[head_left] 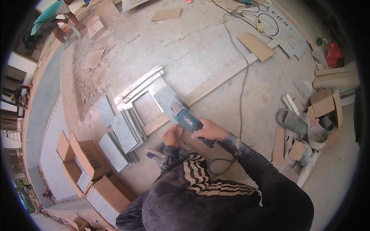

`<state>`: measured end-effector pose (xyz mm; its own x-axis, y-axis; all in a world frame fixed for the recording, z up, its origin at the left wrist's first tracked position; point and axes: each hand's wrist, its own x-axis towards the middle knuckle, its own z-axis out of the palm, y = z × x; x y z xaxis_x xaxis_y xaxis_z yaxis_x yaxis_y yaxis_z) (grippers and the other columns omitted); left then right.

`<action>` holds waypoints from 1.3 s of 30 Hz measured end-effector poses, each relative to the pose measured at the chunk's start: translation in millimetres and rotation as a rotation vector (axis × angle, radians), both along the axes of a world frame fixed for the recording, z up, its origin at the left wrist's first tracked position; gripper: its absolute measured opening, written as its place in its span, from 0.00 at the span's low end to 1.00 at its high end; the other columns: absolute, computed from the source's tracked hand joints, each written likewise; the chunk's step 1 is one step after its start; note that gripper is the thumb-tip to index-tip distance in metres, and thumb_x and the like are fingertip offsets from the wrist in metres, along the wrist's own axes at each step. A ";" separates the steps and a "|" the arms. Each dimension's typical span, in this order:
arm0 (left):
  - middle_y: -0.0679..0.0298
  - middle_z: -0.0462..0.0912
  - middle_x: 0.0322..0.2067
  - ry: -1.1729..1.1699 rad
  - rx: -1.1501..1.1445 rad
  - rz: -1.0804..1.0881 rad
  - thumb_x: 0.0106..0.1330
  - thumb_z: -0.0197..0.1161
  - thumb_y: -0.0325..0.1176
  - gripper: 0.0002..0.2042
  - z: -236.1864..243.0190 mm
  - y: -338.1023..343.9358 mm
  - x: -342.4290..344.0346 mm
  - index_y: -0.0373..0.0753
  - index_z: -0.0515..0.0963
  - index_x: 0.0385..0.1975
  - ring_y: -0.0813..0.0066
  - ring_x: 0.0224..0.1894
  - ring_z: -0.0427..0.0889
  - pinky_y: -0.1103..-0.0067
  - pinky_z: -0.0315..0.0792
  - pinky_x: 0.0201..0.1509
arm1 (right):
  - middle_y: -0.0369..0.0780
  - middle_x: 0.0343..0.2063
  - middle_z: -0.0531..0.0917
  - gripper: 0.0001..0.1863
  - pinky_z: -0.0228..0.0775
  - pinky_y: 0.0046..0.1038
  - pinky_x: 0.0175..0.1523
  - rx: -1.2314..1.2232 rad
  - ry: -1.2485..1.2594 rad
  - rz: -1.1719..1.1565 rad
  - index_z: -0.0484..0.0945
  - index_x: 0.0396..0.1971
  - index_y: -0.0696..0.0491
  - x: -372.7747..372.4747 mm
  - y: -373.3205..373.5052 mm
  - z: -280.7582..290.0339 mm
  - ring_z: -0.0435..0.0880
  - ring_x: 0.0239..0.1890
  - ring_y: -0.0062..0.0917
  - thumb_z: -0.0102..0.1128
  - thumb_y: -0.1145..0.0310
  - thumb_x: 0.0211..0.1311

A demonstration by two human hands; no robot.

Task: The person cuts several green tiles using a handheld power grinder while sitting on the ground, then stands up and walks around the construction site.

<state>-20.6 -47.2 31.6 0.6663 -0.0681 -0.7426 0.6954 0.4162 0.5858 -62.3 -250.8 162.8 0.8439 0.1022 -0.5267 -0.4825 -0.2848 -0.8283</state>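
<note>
My right hand (211, 130) is wrapped round the dark rear body of a teal angle grinder (185, 118). The grinder's head rests over or just above a grey-green stone tile (164, 97), and its disc is too blurred to make out. Close to the near end of that tile is my left hand (172, 136), its fingers curled in. Whether it grips anything is hidden. A power cord (225, 161) loops beside my right forearm. To the left, several more grey-green tiles (125, 133) lie in leaning stacks.
Pale wooden strips (139, 85) and a long board (221, 79) lie round the tile. Open cardboard boxes (90, 158) stand at lower left. Sandals (291, 121) and a bucket (317, 138) are at right. Another person (54, 19) bends at far left.
</note>
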 end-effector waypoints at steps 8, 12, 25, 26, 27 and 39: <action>0.52 0.75 0.45 -0.012 -0.073 0.222 0.67 0.53 0.36 0.18 -4.9 4.2 -1.0 0.30 0.67 0.50 0.59 0.45 0.77 0.71 0.73 0.50 | 0.48 0.35 0.80 0.32 0.70 0.28 0.42 -0.015 -0.115 0.167 0.71 0.44 0.62 33.8 6.4 2.6 0.79 0.37 0.30 0.68 0.60 0.38; 0.57 0.77 0.41 -0.006 -0.092 0.185 0.67 0.53 0.36 0.15 -7.5 3.8 0.0 0.33 0.69 0.48 0.64 0.43 0.77 0.71 0.73 0.49 | 0.50 0.37 0.80 0.34 0.70 0.28 0.44 0.013 -0.196 0.223 0.70 0.46 0.62 62.1 19.6 -28.1 0.79 0.40 0.33 0.67 0.60 0.38; 0.63 0.77 0.39 0.000 -0.080 0.207 0.68 0.50 0.34 0.12 -6.4 4.5 -0.9 0.37 0.70 0.46 0.71 0.40 0.78 0.74 0.73 0.48 | 0.49 0.38 0.79 0.32 0.69 0.28 0.45 -0.040 -0.158 0.279 0.69 0.45 0.62 77.6 38.6 -45.0 0.78 0.41 0.32 0.66 0.61 0.39; 0.63 0.77 0.40 -0.011 -0.084 0.194 0.68 0.50 0.34 0.12 -7.9 5.0 -1.2 0.37 0.70 0.47 0.71 0.40 0.78 0.74 0.72 0.48 | 0.49 0.38 0.79 0.33 0.69 0.28 0.45 -0.011 -0.169 0.271 0.69 0.46 0.61 74.8 37.3 -46.3 0.78 0.41 0.32 0.67 0.61 0.38; 0.63 0.77 0.41 -0.008 -0.089 0.180 0.68 0.49 0.34 0.12 -9.3 5.9 -1.0 0.36 0.70 0.47 0.70 0.41 0.77 0.74 0.72 0.49 | 0.49 0.38 0.79 0.33 0.69 0.28 0.45 0.019 -0.180 0.263 0.69 0.46 0.61 71.3 35.0 -47.8 0.78 0.41 0.32 0.67 0.61 0.38; 0.60 0.75 0.44 0.022 -0.106 0.199 0.68 0.52 0.36 0.14 -18.2 8.3 0.3 0.35 0.69 0.48 0.68 0.45 0.75 0.73 0.71 0.52 | 0.46 0.31 0.79 0.30 0.70 0.28 0.41 -0.026 -0.134 0.233 0.71 0.41 0.61 10.5 -5.6 -6.4 0.78 0.34 0.31 0.67 0.60 0.36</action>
<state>-20.3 -38.9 13.4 0.6580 -0.0157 -0.7528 0.6057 0.6051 0.5168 -51.8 -256.5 156.5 0.8615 0.2899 -0.4168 -0.2876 -0.3978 -0.8712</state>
